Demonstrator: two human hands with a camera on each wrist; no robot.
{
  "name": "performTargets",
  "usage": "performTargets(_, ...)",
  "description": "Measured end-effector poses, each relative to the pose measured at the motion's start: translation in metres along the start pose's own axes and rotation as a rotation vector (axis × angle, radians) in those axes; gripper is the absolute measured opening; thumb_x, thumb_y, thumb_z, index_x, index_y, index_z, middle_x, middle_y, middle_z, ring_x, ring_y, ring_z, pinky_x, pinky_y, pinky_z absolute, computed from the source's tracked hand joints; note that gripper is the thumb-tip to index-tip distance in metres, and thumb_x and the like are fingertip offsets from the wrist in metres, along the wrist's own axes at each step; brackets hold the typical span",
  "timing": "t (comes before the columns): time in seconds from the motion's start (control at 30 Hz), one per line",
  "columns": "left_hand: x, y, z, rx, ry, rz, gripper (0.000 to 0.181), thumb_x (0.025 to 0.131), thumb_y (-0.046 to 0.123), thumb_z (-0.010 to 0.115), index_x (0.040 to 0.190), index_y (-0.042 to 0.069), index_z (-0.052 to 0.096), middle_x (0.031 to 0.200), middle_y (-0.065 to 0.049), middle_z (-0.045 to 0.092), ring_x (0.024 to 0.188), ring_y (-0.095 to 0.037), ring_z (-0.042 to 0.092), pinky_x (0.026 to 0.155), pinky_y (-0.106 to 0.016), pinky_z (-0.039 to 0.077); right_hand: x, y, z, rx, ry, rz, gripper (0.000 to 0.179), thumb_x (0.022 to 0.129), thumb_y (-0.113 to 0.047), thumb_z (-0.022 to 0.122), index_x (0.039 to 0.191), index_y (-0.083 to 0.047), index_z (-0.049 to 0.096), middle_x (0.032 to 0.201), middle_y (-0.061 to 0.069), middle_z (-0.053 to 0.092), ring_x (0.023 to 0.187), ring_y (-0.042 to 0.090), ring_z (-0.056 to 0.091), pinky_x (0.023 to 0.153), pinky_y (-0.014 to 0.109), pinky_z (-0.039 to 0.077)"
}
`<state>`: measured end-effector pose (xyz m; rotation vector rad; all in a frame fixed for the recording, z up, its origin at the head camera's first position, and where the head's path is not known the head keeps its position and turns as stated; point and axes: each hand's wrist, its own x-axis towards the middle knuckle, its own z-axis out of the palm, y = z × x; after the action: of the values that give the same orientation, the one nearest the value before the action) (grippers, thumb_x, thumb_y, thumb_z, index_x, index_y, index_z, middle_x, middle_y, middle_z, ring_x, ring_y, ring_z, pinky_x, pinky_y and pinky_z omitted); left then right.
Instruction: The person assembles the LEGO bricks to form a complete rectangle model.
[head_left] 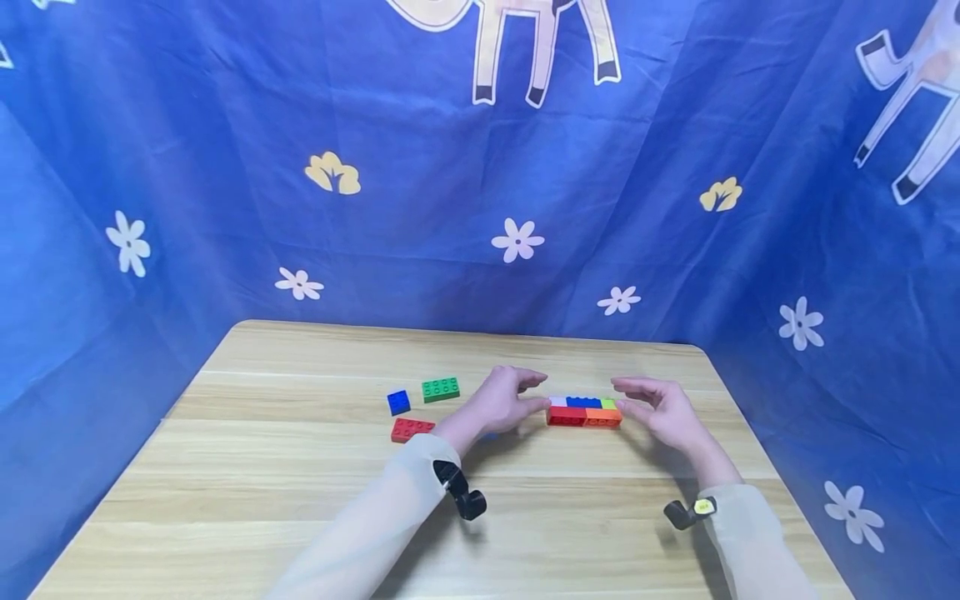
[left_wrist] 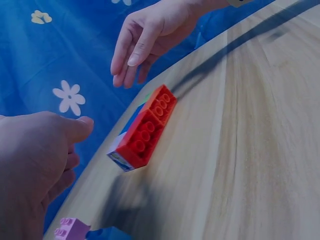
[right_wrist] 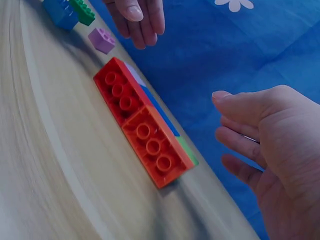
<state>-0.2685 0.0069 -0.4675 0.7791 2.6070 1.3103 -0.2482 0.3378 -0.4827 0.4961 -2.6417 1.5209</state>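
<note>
A block of joined toy bricks (head_left: 566, 417) lies on its side on the wooden table. Its red and orange bricks turn their hollow undersides toward me, with white, blue and light green bricks behind them. At its left end hovers my left hand (head_left: 498, 402), fingers extended and nothing in its grasp. My right hand (head_left: 666, 410) hangs by the right end, its thumb and fingers spread apart. Both wrist views show a gap between the hands and the orange brick (right_wrist: 155, 145) and red brick (left_wrist: 142, 140).
Left of the block lie a green brick (head_left: 440, 389), a small blue brick (head_left: 399, 402) and a red brick (head_left: 405, 428). A pink brick (right_wrist: 102, 41) and a light blue brick (left_wrist: 111, 234) sit near my left hand. A blue patterned curtain (head_left: 420, 275) stands behind the table.
</note>
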Motion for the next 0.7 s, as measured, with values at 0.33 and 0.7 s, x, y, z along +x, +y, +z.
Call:
performTargets(0.33, -0.011, 0.001, -0.021, 0.034, 0.008, 0.008, 0.048, 0.101, 0.031, 0.076, 0.143, 0.011, 0.067, 0.141, -0.007, 0.068, 0.131, -0.025, 0.063, 0.109, -0.038, 0.049, 0.001, -0.017, 0.011, 0.032, -0.014, -0.046, 0.041, 0.094, -0.007, 0.081, 0.133, 0.001, 0.071, 0.131, 0.014, 0.072, 0.125, 0.031, 0.066, 0.106, 0.035, 0.051)
performTargets(0.7, -0.032, -0.012, -0.051, -0.013, 0.032, -0.006, 0.046, 0.1, 0.028, 0.077, 0.143, 0.012, 0.068, 0.14, -0.004, 0.068, 0.129, -0.022, 0.063, 0.108, -0.039, 0.05, 0.006, -0.033, 0.024, 0.049, -0.037, -0.064, 0.042, 0.093, -0.011, 0.084, 0.132, 0.001, 0.072, 0.133, 0.021, 0.07, 0.125, 0.036, 0.066, 0.109, 0.036, 0.048)
